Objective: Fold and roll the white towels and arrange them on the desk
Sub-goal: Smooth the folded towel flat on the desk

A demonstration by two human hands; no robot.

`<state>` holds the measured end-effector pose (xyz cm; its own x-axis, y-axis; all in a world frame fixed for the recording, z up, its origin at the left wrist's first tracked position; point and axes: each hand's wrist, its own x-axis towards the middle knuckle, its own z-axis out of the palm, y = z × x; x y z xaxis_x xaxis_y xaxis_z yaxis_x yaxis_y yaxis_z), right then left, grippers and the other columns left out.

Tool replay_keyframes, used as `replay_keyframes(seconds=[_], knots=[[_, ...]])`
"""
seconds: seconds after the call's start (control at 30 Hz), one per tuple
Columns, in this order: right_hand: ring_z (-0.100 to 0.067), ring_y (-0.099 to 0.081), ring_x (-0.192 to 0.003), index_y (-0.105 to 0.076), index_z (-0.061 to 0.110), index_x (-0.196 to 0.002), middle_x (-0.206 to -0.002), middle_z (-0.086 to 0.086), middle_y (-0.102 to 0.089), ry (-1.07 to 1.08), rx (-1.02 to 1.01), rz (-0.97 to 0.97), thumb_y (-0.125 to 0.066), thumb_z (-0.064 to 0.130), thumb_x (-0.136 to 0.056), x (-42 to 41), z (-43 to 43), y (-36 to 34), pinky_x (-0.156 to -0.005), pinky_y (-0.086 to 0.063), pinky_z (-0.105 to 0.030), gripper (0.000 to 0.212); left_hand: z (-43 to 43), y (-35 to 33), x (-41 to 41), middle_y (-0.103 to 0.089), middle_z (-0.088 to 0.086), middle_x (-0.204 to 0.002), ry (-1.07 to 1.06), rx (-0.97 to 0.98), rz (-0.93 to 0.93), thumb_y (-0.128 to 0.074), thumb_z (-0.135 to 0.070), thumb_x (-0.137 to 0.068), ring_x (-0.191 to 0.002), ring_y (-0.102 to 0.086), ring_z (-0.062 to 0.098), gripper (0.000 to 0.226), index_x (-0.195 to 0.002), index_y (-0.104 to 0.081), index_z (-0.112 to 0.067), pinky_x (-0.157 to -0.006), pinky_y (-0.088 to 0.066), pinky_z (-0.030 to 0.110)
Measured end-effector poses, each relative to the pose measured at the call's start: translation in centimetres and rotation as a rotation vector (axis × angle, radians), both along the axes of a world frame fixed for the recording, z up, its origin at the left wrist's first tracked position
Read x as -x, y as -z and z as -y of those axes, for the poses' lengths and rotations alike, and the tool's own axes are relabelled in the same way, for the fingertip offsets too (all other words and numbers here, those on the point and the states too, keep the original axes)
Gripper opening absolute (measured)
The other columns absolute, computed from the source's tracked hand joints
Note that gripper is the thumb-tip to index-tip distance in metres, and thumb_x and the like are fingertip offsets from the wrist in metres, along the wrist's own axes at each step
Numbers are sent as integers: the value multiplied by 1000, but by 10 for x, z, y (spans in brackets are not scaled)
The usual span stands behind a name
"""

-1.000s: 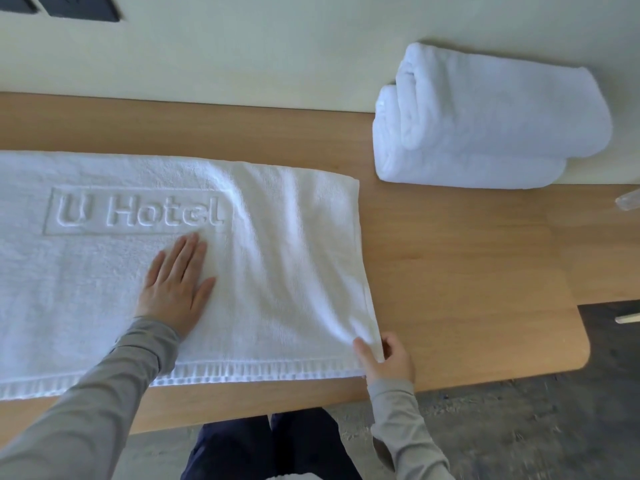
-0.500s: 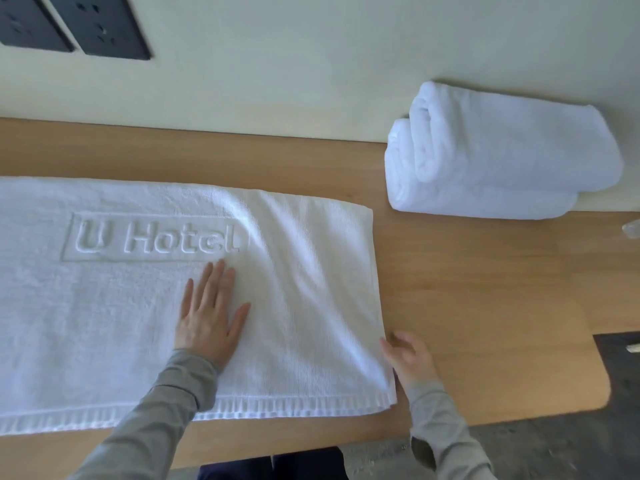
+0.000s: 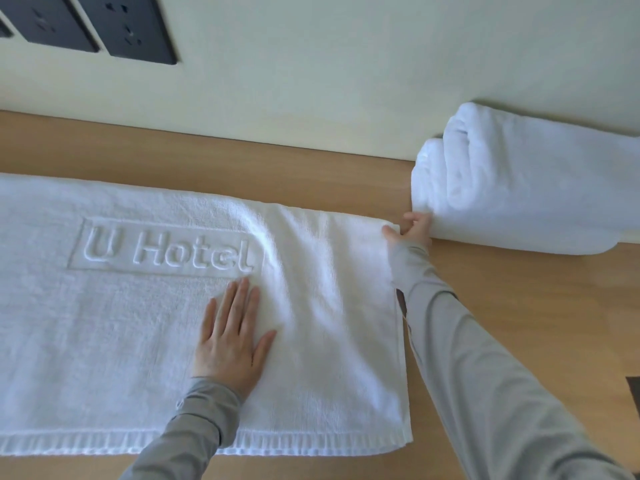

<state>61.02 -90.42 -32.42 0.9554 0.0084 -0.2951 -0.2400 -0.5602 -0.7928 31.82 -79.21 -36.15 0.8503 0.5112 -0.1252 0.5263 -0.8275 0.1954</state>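
The flat towel [image 3: 145, 323] is pinned by the flattened left hand [image 3: 230, 344]; its far-right corner, beside the rolled towels [image 3: 519, 188], is pinched by the right hand [image 3: 414, 228].

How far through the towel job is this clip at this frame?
Done: two rolled towels lie stacked against the wall at the right of the desk. In hand: a flat towel marked "U Hotel", pressed down by the left hand while the right hand pinches its far right corner. Left: rolling it and placing it with the others.
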Motion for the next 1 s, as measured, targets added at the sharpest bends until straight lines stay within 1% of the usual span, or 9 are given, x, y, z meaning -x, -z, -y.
replay_keyframes(seconds=[0.13, 0.3, 0.4, 0.5, 0.57, 0.63, 0.8, 0.9, 1.0], knots=[[-22, -53, -77, -55, 11, -100, -85, -7, -54, 23, 48, 167, -60, 8, -77, -8, 1, 10, -68, -46, -27, 23, -1, 2, 0, -19, 9, -156, -14, 3, -23, -12, -56, -94, -144, -17, 23, 73, -148, -21, -8, -117, -7, 41], [-30, -51, -104, -50, -2, -117, -114, -23, -55, -88, 272, 205, -56, 8, -86, 5, 4, 20, -85, -35, -29, 33, 0, 2, -1, -19, 9, -156, -13, -9, -26, -16, -55, -93, -144, -18, 23, 72, -149, -20, -9, -117, -8, 42], [-38, -50, -109, -54, -2, -118, -116, -23, -55, -225, 481, 572, -56, 10, -84, 51, -15, 9, -91, -38, -43, 36, 0, 0, -2, -19, 7, -157, -5, 4, -37, -17, -55, -93, -144, -18, 23, 71, -149, -21, -11, -116, -13, 45], [-34, -53, -116, -57, 3, -118, -122, -15, -58, -841, 193, 742, -45, 16, -88, 140, -63, 6, -98, -42, -49, 34, 1, -2, -2, -34, 14, -150, 11, 23, -61, -13, -52, -95, -139, -30, 29, 69, -144, -34, -7, -115, -13, 45], [-23, -35, -137, -50, 12, -130, -141, -5, -47, -1298, 195, 673, -34, 29, -95, 186, -85, 12, -114, -24, -48, 42, 0, -5, 0, -51, 25, -134, -8, 45, -114, -5, -51, -96, -126, -46, 41, 75, -133, -46, 0, -115, -7, 42], [-16, -29, -140, -47, 15, -136, -146, 0, -42, -1460, 249, 673, -32, 34, -96, 180, -89, 22, -116, -19, -45, 46, -1, -7, 1, -54, 26, -129, -12, 53, -117, -4, -51, -97, -120, -51, 42, 77, -128, -50, 2, -114, -6, 40], [-24, -37, -136, -45, 11, -138, -145, -5, -43, -1229, 544, 756, -30, 31, -94, 72, -62, 33, -111, -30, -48, 51, -2, -5, -2, -30, 10, -151, -29, 60, 15, -12, -51, -96, -140, -24, 20, 71, -143, -32, -2, -113, -18, 43], [-19, -15, -145, -21, 10, -147, -155, -5, -22, -1065, 788, 572, -4, 44, -96, 19, -42, 41, -119, -5, -39, 64, -1, -2, -2, -26, 9, -154, -32, 56, 26, -13, -52, -95, -142, -19, 18, 71, -145, -29, -4, -112, -19, 44], [-14, 0, -146, -12, 11, -149, -158, -1, -12, -957, 923, 502, -13, 41, -100, 4, -37, 46, -117, 9, -40, 58, -2, 0, -2, -26, 9, -154, -24, 36, 31, -13, -53, -95, -142, -19, 18, 71, -145, -29, -4, -113, -18, 44]])
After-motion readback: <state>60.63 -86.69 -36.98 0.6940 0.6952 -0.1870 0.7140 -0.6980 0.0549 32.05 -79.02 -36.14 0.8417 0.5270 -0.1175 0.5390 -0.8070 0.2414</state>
